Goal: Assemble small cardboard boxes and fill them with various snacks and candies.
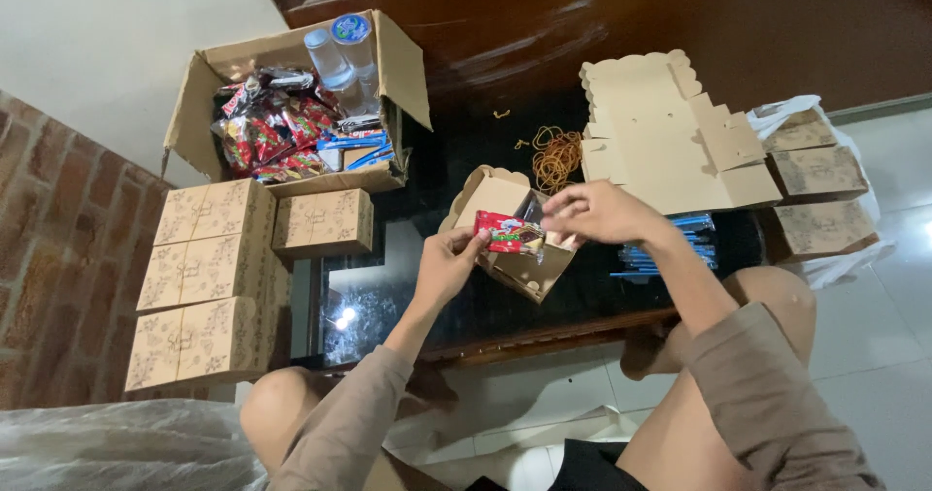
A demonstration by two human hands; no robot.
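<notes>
An open small brown cardboard box sits on the dark glass table in front of me. My left hand grips a red snack packet at its left end, over the box's mouth. My right hand hovers at the packet's right end with fingers curled, touching something clear inside the box; what it holds is hard to tell.
A large carton of red snack packets and water cups stands at the back left. Closed patterned boxes are stacked at left. Flat unfolded box blanks, rubber bands, blue-wrapped straws and a bag of boxes lie to the right.
</notes>
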